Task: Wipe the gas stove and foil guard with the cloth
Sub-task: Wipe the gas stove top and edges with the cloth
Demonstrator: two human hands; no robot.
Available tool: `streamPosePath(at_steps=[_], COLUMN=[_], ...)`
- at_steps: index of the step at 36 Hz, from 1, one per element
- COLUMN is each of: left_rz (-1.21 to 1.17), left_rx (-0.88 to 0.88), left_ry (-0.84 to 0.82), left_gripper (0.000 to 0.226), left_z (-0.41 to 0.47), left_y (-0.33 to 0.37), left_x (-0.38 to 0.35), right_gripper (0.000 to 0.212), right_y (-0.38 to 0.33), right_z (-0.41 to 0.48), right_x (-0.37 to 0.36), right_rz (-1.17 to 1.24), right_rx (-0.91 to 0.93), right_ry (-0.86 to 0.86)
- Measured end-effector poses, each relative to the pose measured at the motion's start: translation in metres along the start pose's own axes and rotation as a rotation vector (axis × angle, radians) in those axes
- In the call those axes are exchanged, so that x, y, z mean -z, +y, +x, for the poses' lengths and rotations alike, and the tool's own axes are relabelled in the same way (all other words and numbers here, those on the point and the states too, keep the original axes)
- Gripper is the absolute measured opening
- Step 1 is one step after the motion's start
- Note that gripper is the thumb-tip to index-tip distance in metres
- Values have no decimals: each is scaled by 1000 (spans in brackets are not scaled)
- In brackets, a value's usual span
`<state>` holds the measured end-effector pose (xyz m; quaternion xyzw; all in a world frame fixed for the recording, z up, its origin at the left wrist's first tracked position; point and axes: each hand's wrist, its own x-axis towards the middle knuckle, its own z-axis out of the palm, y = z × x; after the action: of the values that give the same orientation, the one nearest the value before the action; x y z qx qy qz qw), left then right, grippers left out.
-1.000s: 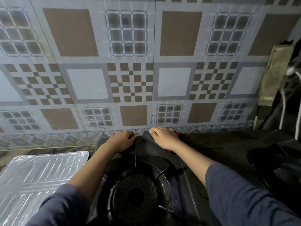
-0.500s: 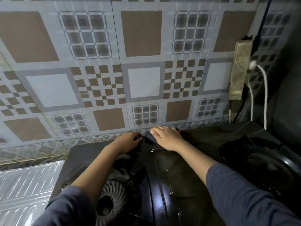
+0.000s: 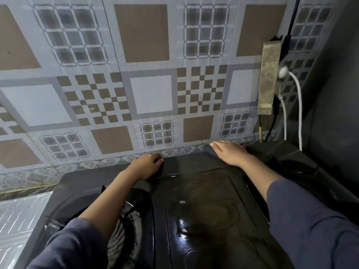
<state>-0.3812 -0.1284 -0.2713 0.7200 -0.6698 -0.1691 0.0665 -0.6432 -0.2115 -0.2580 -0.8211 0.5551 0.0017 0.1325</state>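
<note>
A power strip hangs on the tiled wall behind the gas stove. The left hand curls closed on the stove's back edge. The right hand presses flat, fingers together, on a dark cloth.

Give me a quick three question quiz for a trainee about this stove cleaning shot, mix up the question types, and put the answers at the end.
1. True or false: the right hand rests at the back edge of the gas stove, near the tiled wall.
2. Multiple choice: where is the foil guard? A) left of the stove B) on the right burner C) hanging on the wall
3. Fill in: the white cable runs up to the power strip on the ____.

Key: 1 true. 2 A. 3 wall. The left hand also lies on the stove's back, and the cloth is mostly hidden under the right hand.
</note>
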Motion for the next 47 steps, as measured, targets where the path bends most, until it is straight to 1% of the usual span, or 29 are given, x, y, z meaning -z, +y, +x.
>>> streamPosePath(at_steps=[9,13,20,26,33,39,47], left_rz=[-15,-18,-48,-76,-56,-10,43], left_rx=[11,14,0,-29,-60,-16,-4], left_ry=[13,26,41,37,30,-9,-70], left_gripper=[31,31,31,33,39,47,51], left_z=[-1,-1,-3,-6,-10,-14,-25], left_y=[3,2,-1,-3,-8,-17,-23], left_x=[-1,-2,-5,-4,-3,-1,8], right_gripper=[48,49,55,54,54,55,56], right_y=[40,47,41,28,0,-35,-84], right_z=[2,5,5,4,6,1,-18], right_x=[11,7,-1,0,0,-11,-29], right_rz=[6,40,107,147,177,178,181], right_rx=[-172,-257,-477,-582,-718,-718,-577], right_ry=[17,76,167,127,73,102,160])
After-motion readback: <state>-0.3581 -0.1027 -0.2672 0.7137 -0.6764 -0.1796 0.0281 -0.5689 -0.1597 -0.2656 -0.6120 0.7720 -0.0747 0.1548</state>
